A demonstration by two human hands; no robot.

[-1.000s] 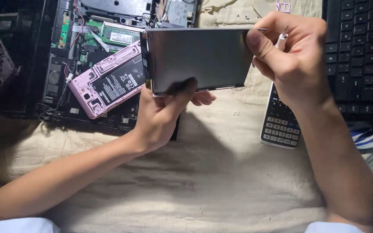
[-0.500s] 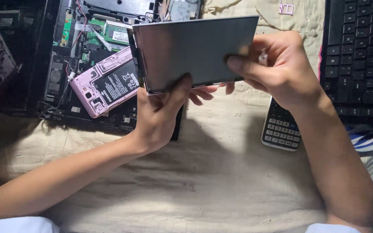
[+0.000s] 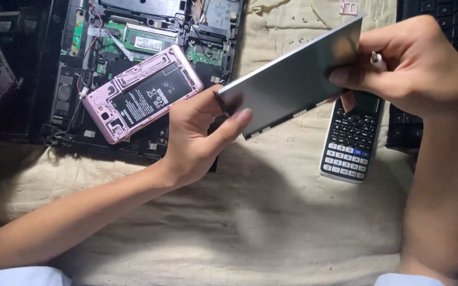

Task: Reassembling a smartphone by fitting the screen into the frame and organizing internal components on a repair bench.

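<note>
the left hand (image 3: 200, 135) sits near the middle of the view, palm turned toward the camera, its fingers curled upward and closed in a pinch; the thumb lies stretched across in front, its tip pointing right. the left forearm runs bare from the lower left corner up to the wrist, which bends slightly back. a pale sleeve edge shows at the bottom left. the right hand (image 3: 414, 69) is higher, at the upper right, seen from its back, knuckles up, the fingers folded down and the thumb pressed against them in a tight grip. the right forearm drops almost straight down to the bottom edge, with a pale sleeve there too. the two hands are apart, not touching.
</note>
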